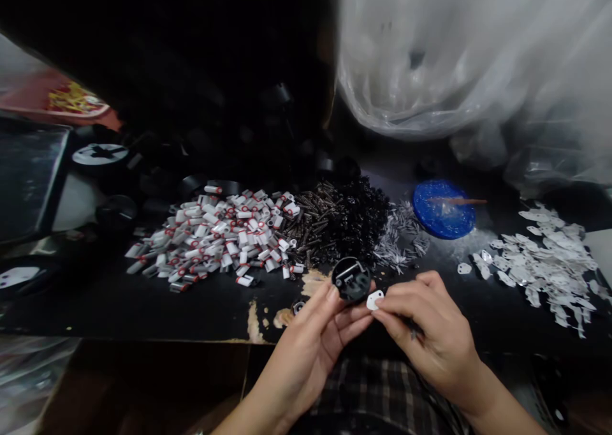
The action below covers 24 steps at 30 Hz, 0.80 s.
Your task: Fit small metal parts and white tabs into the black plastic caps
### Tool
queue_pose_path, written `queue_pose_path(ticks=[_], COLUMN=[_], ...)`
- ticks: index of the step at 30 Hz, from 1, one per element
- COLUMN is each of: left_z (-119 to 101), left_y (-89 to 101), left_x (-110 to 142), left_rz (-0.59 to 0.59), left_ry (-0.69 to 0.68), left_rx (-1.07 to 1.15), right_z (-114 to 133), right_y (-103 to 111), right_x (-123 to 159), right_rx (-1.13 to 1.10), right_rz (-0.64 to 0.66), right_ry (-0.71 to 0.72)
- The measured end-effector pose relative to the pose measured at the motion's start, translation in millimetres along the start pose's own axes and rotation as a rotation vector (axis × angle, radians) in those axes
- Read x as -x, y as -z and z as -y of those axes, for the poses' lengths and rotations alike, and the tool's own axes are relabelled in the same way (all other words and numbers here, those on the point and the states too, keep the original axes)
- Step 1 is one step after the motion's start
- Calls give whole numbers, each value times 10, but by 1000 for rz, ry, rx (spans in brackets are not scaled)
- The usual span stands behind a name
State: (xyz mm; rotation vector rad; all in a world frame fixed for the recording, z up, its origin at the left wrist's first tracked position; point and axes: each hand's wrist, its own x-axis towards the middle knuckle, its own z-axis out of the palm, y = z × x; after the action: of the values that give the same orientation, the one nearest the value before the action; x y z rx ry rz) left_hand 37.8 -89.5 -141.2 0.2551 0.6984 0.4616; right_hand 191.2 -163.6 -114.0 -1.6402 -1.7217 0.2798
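My left hand (321, 328) grips a round black housing (351, 280), tilted so that its inside faces me. A pale bar-shaped part lies across the inside of it. Pinched between my right thumb and forefinger is a small white plate with holes (375, 300), close to the housing's right edge. My right hand (428, 330) has its other fingers curled, and something thin and dark shows below them, too blurred to name. Matching white plates (540, 256) lie in a loose pile on the right of the black table.
Across the table (205, 317) lie white cylinders with red rings (224, 234), springs (313, 221), small black parts (361, 215) and thin metal pins (399, 237). A blue lid (442, 210) bears a brownish stick. Behind hangs a clear plastic bag (421, 71); a red tray (52, 100) is far left.
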Motion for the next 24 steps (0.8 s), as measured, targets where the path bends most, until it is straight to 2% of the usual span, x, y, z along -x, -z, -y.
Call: queue_pose_path(ticks=[4,10,15,21,24], left_z=[42,88,84,139,168], left_y=[14,85,77,30,13], left_x=[41,52,27,-5,-43], left_rz=[-32,10,24,-64,-70], left_ry=[-100,-124,-164,-242,-281], left_rx=[-171,-254,-345,-269,-254], right_z=[40,30,24,98,125], right_y=[-19,-46,-44,-49,-59], right_x=[-49,-71,-78,-35,-15], right_rx=[31,56,68,99,103], right_rz=[19,1,43,63,62], right_ry=[22,32,35,11,-4])
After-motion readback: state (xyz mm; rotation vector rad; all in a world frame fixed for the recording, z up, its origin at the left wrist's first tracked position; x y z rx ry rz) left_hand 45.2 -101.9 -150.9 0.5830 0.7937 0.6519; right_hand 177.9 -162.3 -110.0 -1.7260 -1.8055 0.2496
